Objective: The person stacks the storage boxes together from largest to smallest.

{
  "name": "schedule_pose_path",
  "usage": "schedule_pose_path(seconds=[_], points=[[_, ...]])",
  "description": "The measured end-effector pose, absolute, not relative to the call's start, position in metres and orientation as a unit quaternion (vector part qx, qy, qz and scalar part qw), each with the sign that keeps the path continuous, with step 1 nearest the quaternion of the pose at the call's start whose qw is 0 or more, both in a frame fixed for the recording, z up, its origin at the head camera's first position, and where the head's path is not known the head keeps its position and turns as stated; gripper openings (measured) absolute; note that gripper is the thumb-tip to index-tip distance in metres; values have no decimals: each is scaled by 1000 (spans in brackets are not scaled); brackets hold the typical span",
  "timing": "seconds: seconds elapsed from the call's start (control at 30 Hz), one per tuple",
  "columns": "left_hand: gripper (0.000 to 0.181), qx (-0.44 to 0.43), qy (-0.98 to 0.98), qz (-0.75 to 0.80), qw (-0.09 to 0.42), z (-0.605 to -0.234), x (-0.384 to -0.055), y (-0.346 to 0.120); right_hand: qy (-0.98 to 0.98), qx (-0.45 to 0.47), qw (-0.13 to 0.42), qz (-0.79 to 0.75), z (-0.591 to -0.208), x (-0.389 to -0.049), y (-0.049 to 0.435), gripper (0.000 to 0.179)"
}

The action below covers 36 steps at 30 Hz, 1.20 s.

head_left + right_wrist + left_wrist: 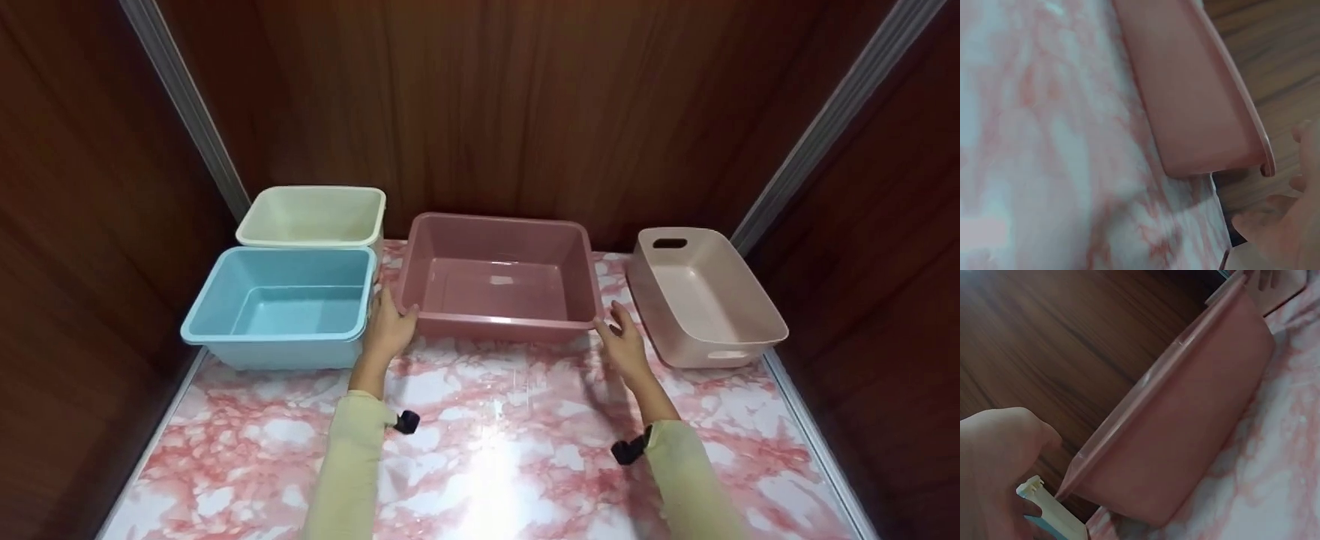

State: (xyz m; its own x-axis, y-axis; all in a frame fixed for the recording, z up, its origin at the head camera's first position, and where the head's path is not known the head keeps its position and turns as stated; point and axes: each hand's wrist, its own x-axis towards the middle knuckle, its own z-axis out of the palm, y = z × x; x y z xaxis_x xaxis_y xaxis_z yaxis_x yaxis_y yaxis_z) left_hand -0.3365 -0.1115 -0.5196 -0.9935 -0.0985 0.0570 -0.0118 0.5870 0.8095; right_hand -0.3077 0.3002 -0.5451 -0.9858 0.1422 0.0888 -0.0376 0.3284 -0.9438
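Note:
A dusty-rose plastic bin (pixel 495 292) stands upright against the back wall, with nothing inside it. At its front left corner is my left hand (pixel 388 326), fingers extended between this bin and a light blue one (pixel 281 354). In the left wrist view, a small gap separates the thumb from the rose bin's rim (pixel 1112 434). My right hand (pixel 624 346) is beside the front right corner, fingers spread and loosely bent. The right wrist view shows those fingers (pixel 1280 203) just off the rim's corner, holding nothing.
Behind the blue bin, a cream bin (pixel 315 217) sits by the left wall. To the right stands a beige basket (pixel 694 292) with handle slots. Dark wood panels (pixel 495 105) enclose the pink-and-white marbled surface (pixel 450 420) at the back and sides.

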Motion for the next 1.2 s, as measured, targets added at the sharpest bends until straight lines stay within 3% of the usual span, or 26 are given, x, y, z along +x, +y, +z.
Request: schedule_pose_path(seconds=[0.1,0.2,0.33,0.43,0.93,1.2], points=[[78,41,-886,-460,38,-516,-349,-109,-782,-44,57,619,-537,-314,297,68],[75,66,-870,-485,63,-518,-362,-104,-762,-47,32,645,-532,-319,296,72],[68,99,-848,-513,87,-527,-377,-99,-768,-33,26,640,-550,-330,303,77],[64,102,-826,-551,71,-535,-384,-99,-767,-29,32,640,-561,-338,304,77],[64,54,-684,-727,26,-575,-388,-104,-709,-50,21,704,-572,-345,291,81],[67,78,-694,-714,56,-573,-390,-96,-689,-63,31,721,-565,-342,291,80]])
